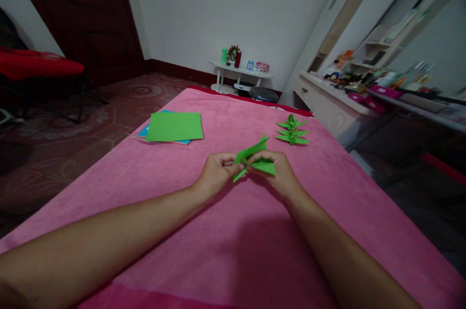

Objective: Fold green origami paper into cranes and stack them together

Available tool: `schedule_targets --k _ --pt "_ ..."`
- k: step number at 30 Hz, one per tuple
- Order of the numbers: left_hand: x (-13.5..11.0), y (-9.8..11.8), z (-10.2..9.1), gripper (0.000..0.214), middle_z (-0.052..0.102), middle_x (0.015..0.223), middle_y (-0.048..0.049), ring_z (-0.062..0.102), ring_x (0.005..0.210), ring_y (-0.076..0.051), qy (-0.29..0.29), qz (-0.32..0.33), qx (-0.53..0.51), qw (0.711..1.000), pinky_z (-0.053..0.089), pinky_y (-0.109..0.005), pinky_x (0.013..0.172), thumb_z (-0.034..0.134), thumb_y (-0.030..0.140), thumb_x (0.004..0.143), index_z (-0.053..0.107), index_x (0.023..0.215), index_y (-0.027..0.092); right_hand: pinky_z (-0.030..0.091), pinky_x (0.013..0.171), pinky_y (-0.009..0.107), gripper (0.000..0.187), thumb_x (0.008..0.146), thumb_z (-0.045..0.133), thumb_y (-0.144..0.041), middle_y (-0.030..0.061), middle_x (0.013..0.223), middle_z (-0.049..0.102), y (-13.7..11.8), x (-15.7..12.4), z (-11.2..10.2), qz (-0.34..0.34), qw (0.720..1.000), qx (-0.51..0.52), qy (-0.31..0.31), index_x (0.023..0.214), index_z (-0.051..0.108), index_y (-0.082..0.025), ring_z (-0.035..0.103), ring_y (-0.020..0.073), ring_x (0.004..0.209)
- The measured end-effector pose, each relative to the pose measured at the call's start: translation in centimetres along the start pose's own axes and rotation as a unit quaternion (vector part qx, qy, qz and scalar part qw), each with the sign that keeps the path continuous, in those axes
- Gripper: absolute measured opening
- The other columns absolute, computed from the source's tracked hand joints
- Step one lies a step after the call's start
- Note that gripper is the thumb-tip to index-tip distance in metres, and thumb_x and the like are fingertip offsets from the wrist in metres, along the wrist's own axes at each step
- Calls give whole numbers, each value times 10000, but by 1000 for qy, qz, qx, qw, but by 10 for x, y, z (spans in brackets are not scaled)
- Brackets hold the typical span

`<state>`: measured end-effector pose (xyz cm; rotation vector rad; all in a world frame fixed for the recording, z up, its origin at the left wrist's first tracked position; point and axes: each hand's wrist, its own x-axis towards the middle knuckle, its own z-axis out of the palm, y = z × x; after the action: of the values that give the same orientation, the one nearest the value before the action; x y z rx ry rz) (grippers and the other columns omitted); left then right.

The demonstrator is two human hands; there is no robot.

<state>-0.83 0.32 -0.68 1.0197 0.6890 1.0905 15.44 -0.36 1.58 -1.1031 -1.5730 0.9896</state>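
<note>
- We pinch a partly folded green paper (255, 152) between both hands: the left hand (217, 173) and the right hand (276, 175) each grasp it, just above the pink blanket (233, 250).
- Beyond the right hand lie folded green pieces (292, 132), seemingly finished.
- A stack of flat sheets (174, 127) lies unfolded, far left.

Only the person's two arms and hands show. The left arm (109, 241) stretches from the picture's edge at 8 o'clock. It is bare along its whole visible length, broad at the edge and narrowing to a slim wrist. The left hand (217, 171), just toward 7 o'clock from the middle, is bare too, with rounded knuckles. The right arm (345, 255) stretches from the edge at 5 o'clock, likewise bare, its underside in shadow. The right hand (278, 173), just toward 4 o'clock from the middle, is bare. Its nails are too small to make out.
</note>
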Motion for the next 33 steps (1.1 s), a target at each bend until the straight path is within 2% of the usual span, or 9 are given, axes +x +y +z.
schedule_targets --k 2,5,12,19,24,27,33 --pt "0 0 1 222 714 711 -69 627 594 -133 11 -11 -7 1000 481 -249 605 778 214 608 733 797 107 477 625 282 154 625 771 -280 31 710 702 -3 -1 0 -10 1000 -18 -13 686 692 -162 628 171 643" --pt "1 -2 0 204 710 702 -69 623 574 -128 16 -20 -22 999 480 -245 595 781 210 613 721 775 102 482 640 290 143 653 752 -292 33 734 712 -5 -1 0 -29 999 -35 -11 725 711 -175 638 178 664" --pt "5 0 -7 206 713 816 -89 657 690 -146 -58 -66 -90 992 529 -287 747 738 205 686 709 856 93 495 739 347 122 675 737 -277 41 799 726 -2 2 2 -59 996 -62 39 774 750 -208 654 220 765" --pt "7 0 -11 278 708 988 -118 675 869 -178 -89 -81 -149 981 532 -331 870 603 318 841 685 992 100 490 741 345 104 685 729 -258 58 818 721 -5 3 1 -77 993 -74 54 767 745 -196 639 221 772" --pt "8 -4 -12 259 712 980 -99 674 865 -151 -79 -82 -184 976 543 -258 828 631 290 826 676 1004 108 484 712 324 60 710 715 -260 47 775 702 -9 1 2 -112 987 -105 46 742 738 -215 629 207 752" --pt "8 -5 -12 252 713 962 -99 676 815 -146 -69 -84 -185 977 555 -256 789 639 290 819 677 993 112 483 690 307 48 715 709 -248 45 806 681 -11 -1 2 -134 985 -105 37 745 741 -229 622 196 757" --pt "6 -1 -12 358 712 963 -107 675 829 -159 -66 -89 -183 977 549 -254 798 668 420 766 682 954 115 469 663 292 64 710 724 -262 47 831 646 -11 -2 2 -159 974 -156 37 769 735 -241 605 182 739"
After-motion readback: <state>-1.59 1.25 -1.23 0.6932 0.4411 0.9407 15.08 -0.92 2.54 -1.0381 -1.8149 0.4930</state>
